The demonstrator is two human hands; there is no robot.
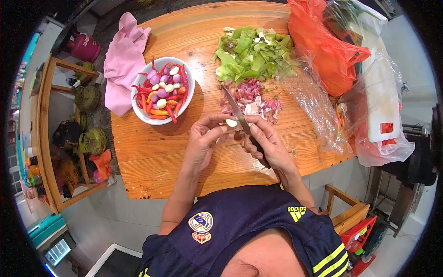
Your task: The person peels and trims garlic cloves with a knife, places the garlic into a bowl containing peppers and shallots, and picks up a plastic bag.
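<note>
Between the fingertips of my left hand (205, 135) is a small pale garlic clove (231, 123). My right hand (271, 142) is closed around the dark handle of a knife (237, 111), its blade slanting up and to the left, close beside the clove. Beyond the hands lies a heap of purple and white onion and garlic skins (254, 99). A white bowl (188, 104) to the left holds red and orange chilies, purple shallots and peeled garlic cloves. What the lower fingers of my left hand touch is partly hidden.
Green peelings (254, 53) are piled at the back of the wooden table (152, 161). A pink cloth (121, 64) lies left of the bowl. On the right are a red plastic bag (323, 46), clear plastic (318, 106) and a white cutting board (384, 101). A wooden stool (346, 210) stands below right.
</note>
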